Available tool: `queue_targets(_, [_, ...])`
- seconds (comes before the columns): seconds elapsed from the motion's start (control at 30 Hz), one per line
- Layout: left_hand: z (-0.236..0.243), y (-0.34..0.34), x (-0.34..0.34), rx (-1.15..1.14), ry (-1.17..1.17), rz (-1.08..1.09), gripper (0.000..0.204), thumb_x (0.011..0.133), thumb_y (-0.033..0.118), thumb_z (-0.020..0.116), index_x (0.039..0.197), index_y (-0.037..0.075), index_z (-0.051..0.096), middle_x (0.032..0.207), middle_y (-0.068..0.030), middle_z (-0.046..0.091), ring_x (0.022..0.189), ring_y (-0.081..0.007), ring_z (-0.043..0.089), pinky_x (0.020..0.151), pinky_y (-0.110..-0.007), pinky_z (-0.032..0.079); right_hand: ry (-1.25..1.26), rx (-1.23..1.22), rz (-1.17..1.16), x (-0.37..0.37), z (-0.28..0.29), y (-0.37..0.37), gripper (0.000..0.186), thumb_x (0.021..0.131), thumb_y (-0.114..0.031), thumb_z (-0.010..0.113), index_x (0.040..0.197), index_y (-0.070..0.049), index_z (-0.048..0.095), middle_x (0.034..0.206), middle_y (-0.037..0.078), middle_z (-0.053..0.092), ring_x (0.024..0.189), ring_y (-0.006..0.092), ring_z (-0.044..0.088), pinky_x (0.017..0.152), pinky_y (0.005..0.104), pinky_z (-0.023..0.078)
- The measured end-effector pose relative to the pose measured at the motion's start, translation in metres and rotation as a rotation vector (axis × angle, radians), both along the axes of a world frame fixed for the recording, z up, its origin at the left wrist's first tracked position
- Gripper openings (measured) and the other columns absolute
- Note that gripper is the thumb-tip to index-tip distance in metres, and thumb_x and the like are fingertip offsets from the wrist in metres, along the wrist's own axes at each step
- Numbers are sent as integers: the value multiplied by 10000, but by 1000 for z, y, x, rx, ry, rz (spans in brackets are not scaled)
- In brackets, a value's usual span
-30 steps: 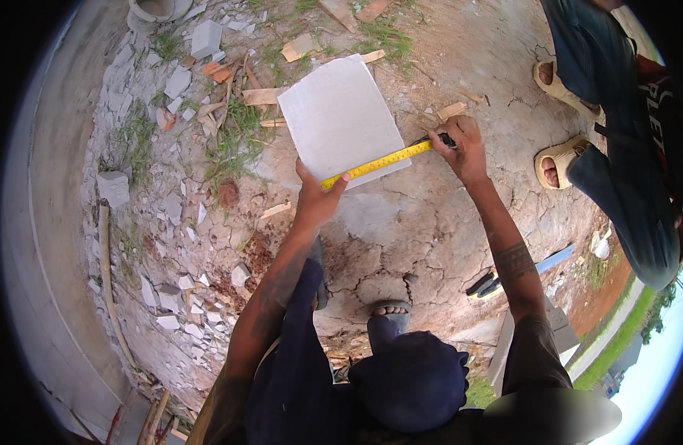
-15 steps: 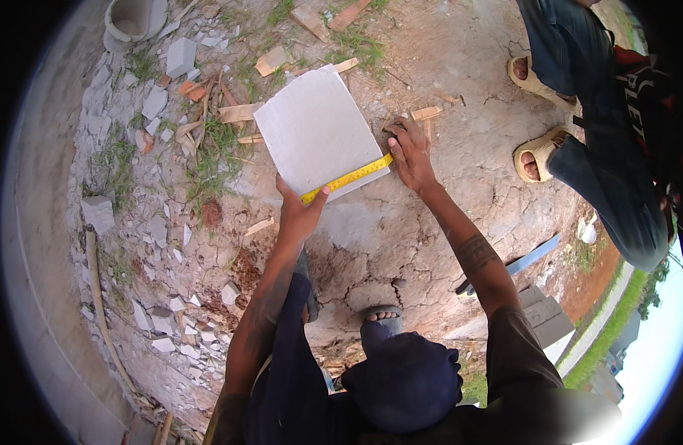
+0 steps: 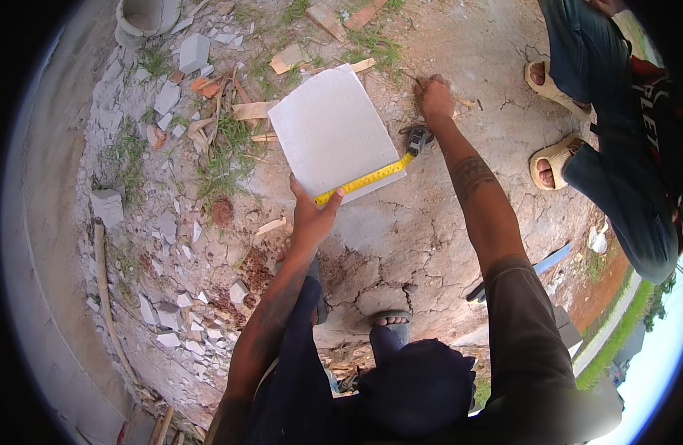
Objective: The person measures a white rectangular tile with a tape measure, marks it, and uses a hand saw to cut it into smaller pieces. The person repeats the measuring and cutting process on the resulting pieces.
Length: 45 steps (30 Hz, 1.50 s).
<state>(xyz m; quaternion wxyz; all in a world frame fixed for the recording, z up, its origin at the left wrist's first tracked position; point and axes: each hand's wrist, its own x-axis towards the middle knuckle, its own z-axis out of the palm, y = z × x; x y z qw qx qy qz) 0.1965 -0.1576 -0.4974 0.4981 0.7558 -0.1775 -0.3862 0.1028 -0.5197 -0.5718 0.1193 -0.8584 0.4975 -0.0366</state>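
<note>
A pale grey, roughly square block lies on the ground, its left edge uneven. Across its near end stretches the yellow blade of a tape measure. The dark tape case rests just off the block's right side. My left hand grips the block's near left corner, its thumb pressing the blade's end down. Beyond the case, my right hand is closed low over the ground by some wood scraps. What its fingers hold, if anything, is hidden.
Another person's legs and tan sandals are close on the right. A blue-bladed handsaw lies behind my right forearm. Broken block pieces litter the left side. Wood scraps and a round pale container are farther off.
My right hand has left the tape case and moved away from me, closing over the ground. The case is now uncovered. My left hand keeps its hold on the blade and block.
</note>
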Motion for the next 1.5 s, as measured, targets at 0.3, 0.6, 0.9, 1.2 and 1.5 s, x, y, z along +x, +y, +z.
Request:
queue_targets(0.3, [9,0,-1,30,77,16,1093,949,186,763,1580,-69,-91,1489,-317,459,1373,-350,512,1121,-405,434,242,65,126,22,0,-8,229,979,-119,541,1061,-37,739,1134,236,732,1075,407,719,919,522,579])
queue_targets(0.6, [12,-5,-4,114,63,-8,1110,947,225,765,1570,-89,-98,1467,-344,484,1348,-382,547,1116,-420,448,256,129,109,-10,18,-37,291,939,-247,565,1077,-12,667,1138,284,711,1142,456,668,961,540,536])
queue_targets(0.9, [20,-8,-4,128,44,-28,1135,932,302,790,1576,-53,-75,1390,-339,561,1244,-382,640,1042,-420,523,-223,572,45,-68,166,124,296,1077,-321,456,1073,-31,518,856,280,604,850,482,593,789,503,466])
queue_targets(1.2, [21,-10,-6,98,-5,9,1094,905,280,816,1557,-39,-2,1313,-318,616,1176,-375,682,986,-422,557,139,596,177,-51,171,230,189,1060,-249,528,1063,-60,531,773,256,683,785,490,681,715,605,511])
queue_targets(1.5, [26,-12,-8,109,-24,52,1084,866,274,846,1549,-62,74,1273,-297,647,1150,-374,695,954,-424,565,-28,525,93,-30,157,256,221,1004,-231,616,869,-68,679,752,245,683,754,489,675,678,581,527])
